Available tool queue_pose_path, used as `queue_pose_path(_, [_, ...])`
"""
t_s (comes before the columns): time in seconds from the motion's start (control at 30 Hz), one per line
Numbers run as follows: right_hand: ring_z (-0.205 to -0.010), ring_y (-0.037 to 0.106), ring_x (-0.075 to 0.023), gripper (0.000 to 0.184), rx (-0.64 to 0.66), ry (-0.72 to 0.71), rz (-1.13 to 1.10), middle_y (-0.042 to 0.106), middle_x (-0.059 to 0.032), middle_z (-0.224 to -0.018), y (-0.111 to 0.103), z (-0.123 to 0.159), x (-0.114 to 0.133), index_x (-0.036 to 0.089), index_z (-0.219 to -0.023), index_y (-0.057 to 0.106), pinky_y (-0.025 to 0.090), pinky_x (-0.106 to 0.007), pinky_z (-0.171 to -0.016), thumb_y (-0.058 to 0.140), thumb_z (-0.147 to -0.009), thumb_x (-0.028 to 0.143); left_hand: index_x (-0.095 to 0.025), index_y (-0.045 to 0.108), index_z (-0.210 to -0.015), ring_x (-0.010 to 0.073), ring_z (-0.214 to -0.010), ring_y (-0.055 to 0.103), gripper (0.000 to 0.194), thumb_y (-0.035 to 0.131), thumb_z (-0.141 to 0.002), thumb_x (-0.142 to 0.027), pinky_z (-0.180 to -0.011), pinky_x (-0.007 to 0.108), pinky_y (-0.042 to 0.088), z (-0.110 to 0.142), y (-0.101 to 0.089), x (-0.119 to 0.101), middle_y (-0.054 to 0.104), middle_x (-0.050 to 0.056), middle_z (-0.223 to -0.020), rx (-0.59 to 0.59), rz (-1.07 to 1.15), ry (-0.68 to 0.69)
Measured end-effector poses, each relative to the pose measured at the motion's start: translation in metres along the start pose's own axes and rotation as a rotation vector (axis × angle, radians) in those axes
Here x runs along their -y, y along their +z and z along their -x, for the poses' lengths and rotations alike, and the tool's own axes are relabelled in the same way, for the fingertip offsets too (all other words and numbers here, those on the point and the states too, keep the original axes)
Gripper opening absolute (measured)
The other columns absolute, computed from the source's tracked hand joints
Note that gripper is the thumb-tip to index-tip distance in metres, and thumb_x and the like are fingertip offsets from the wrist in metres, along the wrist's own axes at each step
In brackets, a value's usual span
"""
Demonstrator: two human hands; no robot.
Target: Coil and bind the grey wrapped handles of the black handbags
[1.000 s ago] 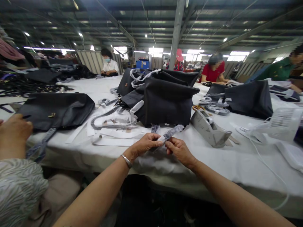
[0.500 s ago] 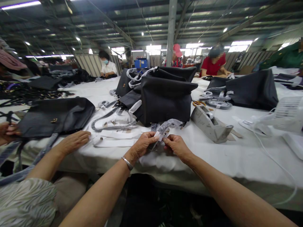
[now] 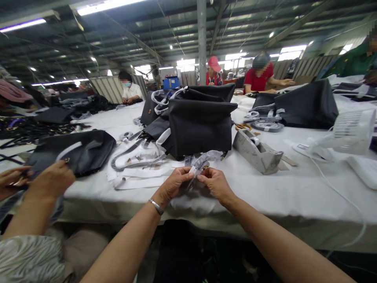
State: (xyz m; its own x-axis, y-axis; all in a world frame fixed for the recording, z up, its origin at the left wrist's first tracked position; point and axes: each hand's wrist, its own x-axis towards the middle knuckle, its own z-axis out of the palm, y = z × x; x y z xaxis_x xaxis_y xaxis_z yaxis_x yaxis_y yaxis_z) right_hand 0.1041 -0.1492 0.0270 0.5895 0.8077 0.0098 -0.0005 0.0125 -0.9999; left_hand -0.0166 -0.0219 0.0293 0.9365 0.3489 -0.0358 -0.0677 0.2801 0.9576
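Just in front of a black handbag (image 3: 202, 129), both my hands pinch a bag strap (image 3: 208, 157) wrapped in clear plastic. My left hand (image 3: 176, 181) is closed on it, thumb and forefinger at a small white strip. Close beside it, my right hand (image 3: 216, 184) grips the strap's metal-fitted part between thumb and fingers. The fingertips of both hands nearly meet, and the part between them is largely covered. White paper strips (image 3: 143, 177) lie on the cloth left of my left hand.
A grey tape dispenser (image 3: 257, 153) stands to the right, with orange-handled scissors (image 3: 243, 127) behind it and a white fan (image 3: 350, 131) further right. At the left, a co-worker's hands (image 3: 51, 179) work at another black bag (image 3: 85, 149). More wrapped straps (image 3: 268, 125) lie behind.
My hands stay on the strap, my right fingers shifting slightly across the white strip. The co-worker's near hand has moved left and now holds a white strip over their bag. The view has turned slightly.
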Motion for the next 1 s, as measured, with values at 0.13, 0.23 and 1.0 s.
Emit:
queue_pose_path(0.13, [-0.053,0.039,-0.0075,0.036,0.095,0.003,0.046,0.05,0.0047,-0.057,-0.007,-0.01,-0.002,0.016,-0.063,0.052,0.031,-0.023,-0.051,0.075,-0.058,0.043,-0.009,0.07,-0.098,0.0118,-0.065,0.058,0.046,0.081,-0.067,-0.041,-0.063,0.021,0.041,0.002,0.001,-0.003,0.067,0.007,-0.082,0.039,-0.061,-0.042])
queue_pose_path(0.23, [-0.053,0.04,-0.0081,0.031,0.204,0.025,0.108,0.054,0.0033,-0.058,-0.018,-0.014,0.005,0.015,-0.065,0.057,0.032,-0.022,-0.051,0.073,-0.058,0.042,-0.009,0.069,-0.097,0.0124,-0.065,0.056,0.048,0.08,-0.065,-0.043,-0.064,0.022,0.041,0.001,0.003,-0.005,0.066,0.007,-0.081,0.051,-0.1,-0.053])
queue_pose_path(1.0, [-0.12,0.055,-0.0296,0.084,-0.314,-0.115,0.549,0.039,-0.0202,-0.147,-0.123,-0.098,0.052,0.011,-0.144,0.035,0.047,-0.038,-0.095,0.066,-0.074,0.047,-0.014,0.045,-0.128,0.027,-0.123,0.049,0.062,0.071,-0.075,-0.03,-0.1,0.039,0.043,-0.037,0.003,-0.037,0.049,0.017,-0.134,-1.008,-0.395,0.268])
